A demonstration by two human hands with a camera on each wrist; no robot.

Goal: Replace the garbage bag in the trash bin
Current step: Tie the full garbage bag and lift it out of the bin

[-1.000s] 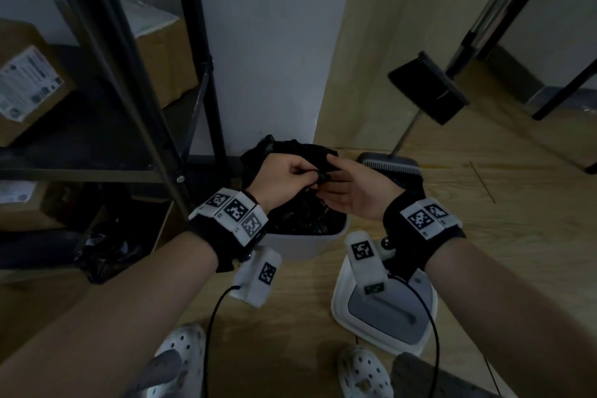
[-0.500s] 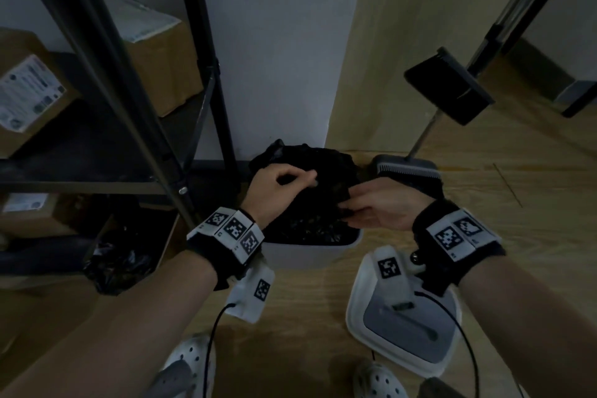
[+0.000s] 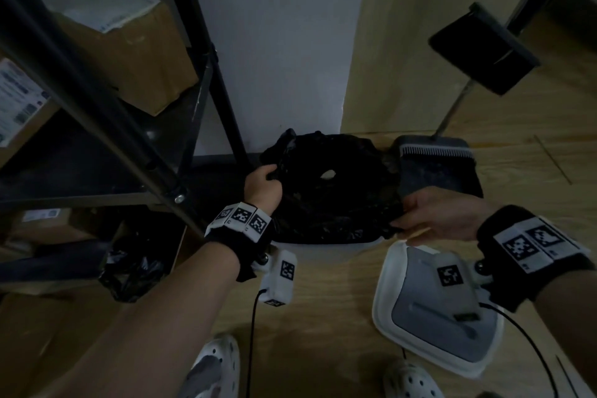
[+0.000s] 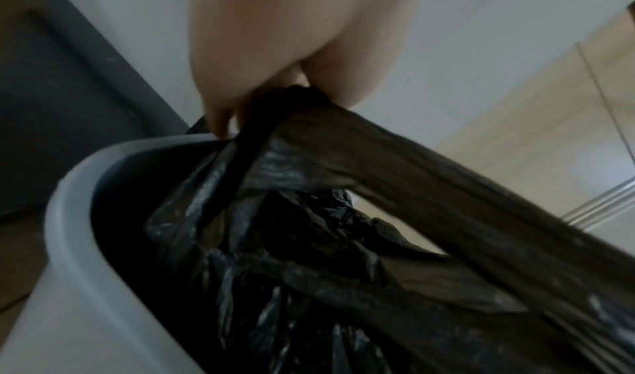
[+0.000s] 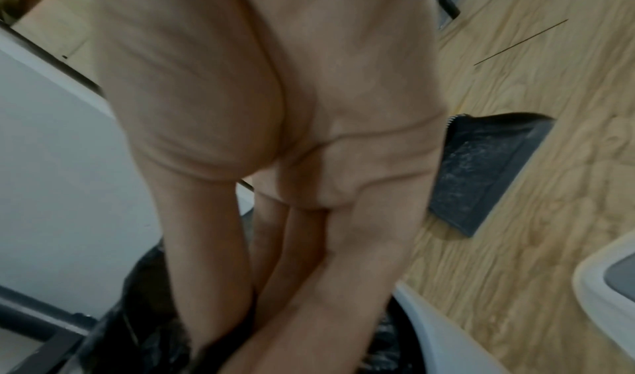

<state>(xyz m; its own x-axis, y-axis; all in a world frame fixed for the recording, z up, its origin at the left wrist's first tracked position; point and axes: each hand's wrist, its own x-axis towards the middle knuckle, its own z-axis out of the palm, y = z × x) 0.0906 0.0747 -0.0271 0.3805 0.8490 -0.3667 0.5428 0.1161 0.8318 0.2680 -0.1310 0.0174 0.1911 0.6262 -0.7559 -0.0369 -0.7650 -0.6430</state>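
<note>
We are seeing a black metal shelving rack (image 3: 97,100) standing on the left against the pale wall (image 3: 274,42), with cardboard boxes (image 3: 129,52) sitting on its shelves and a crumpled black plastic bundle (image 3: 132,268) lying low beside it. A dark dustpan (image 3: 439,168) with a comb-toothed edge is resting on the wooden floor (image 3: 323,333) near the wall, and a long-handled broom (image 3: 481,48) is leaning above it. Two white perforated clogs (image 3: 216,365) are showing at the bottom edge.
</note>
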